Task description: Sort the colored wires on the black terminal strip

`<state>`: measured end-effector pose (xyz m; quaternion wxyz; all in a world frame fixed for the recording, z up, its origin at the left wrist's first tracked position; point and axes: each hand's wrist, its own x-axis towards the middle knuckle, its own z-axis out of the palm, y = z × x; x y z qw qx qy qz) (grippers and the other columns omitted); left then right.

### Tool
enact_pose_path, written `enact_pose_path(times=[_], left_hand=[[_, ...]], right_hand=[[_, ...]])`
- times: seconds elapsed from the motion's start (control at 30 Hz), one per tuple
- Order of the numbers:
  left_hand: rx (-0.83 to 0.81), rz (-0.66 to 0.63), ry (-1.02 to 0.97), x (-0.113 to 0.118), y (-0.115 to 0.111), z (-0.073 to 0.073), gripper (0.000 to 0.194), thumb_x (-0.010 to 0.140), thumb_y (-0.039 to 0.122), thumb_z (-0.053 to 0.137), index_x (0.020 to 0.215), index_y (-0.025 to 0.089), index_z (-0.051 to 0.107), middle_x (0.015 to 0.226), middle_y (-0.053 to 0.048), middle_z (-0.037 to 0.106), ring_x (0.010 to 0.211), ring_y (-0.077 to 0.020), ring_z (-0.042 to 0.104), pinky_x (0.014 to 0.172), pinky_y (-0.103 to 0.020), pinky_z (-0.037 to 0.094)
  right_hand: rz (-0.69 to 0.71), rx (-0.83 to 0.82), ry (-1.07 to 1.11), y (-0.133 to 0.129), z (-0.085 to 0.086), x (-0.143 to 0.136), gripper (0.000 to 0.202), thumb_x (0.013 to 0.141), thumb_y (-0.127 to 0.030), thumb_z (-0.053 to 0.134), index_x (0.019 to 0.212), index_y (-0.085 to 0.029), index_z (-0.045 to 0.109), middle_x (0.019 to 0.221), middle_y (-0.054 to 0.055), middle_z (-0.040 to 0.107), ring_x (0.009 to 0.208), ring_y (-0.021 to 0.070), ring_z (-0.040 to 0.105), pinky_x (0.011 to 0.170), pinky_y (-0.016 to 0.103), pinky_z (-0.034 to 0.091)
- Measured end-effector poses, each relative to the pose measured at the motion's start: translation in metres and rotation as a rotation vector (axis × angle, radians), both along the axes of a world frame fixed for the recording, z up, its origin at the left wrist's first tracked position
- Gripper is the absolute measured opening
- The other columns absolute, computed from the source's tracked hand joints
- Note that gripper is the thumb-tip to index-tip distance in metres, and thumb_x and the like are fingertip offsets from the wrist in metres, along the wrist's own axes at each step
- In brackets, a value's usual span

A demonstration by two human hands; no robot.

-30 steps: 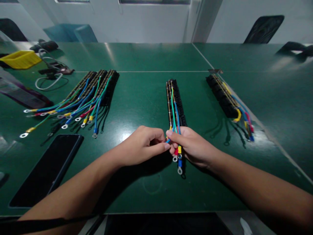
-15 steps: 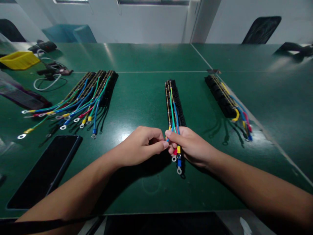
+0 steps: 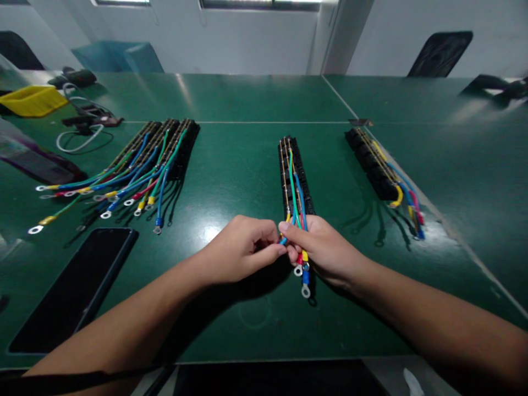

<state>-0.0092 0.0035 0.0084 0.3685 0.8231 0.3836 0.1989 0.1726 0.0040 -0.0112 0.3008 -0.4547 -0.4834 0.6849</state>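
Note:
In the middle of the green table lies a black terminal strip [image 3: 293, 176] with brass-coloured bars and several coloured wires running toward me. My right hand [image 3: 330, 247] is closed around the wire bundle [image 3: 297, 212] at the strip's near end, thumb on top. Below its fingers hang ring terminals [image 3: 305, 290] with red, yellow and blue sleeves. My left hand [image 3: 247, 247] pinches a blue wire [image 3: 283, 241] between thumb and forefinger, right beside the right thumb. The end of that wire is hidden by the left fingers.
Several similar wired strips [image 3: 169, 148] lie side by side at the left, their ring terminals spread toward me. Another wired strip [image 3: 373, 165] lies at the right. A phone [image 3: 74, 291] rests front left, with a yellow bin [image 3: 33, 102] and a white cable [image 3: 80, 148] beyond.
The hanging ring terminals have shifted slightly right and down. My left hand has moved a little to the right, and more of the blue wire shows between the hands.

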Motion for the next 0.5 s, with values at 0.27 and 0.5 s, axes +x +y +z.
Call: enact_pose_path(times=[0.27, 0.5], left_hand=[[-0.053, -0.011, 0.064, -0.0007, -0.0003, 0.0049, 0.029, 0.091, 0.034, 0.048, 0.077, 0.014, 0.063, 0.065, 0.002, 0.061, 0.057, -0.0077, 0.050, 0.053, -0.019, 0.032], [0.119, -0.066, 0.081, 0.0010, -0.0011, 0.0004, 0.026, 0.092, 0.030, 0.045, 0.077, 0.014, 0.060, 0.062, 0.003, 0.056, 0.053, -0.0073, 0.046, 0.053, -0.021, 0.029]], right_hand=[[-0.035, -0.021, 0.001, -0.0019, 0.0014, -0.0019, 0.029, 0.087, -0.039, 0.059, 0.073, -0.014, 0.056, 0.053, 0.000, 0.056, 0.046, 0.0081, 0.051, 0.043, 0.018, 0.038], [-0.031, -0.001, -0.001, -0.0021, -0.0001, -0.0022, 0.031, 0.085, -0.042, 0.059, 0.073, -0.014, 0.057, 0.053, 0.000, 0.056, 0.045, 0.0083, 0.050, 0.043, 0.019, 0.036]])
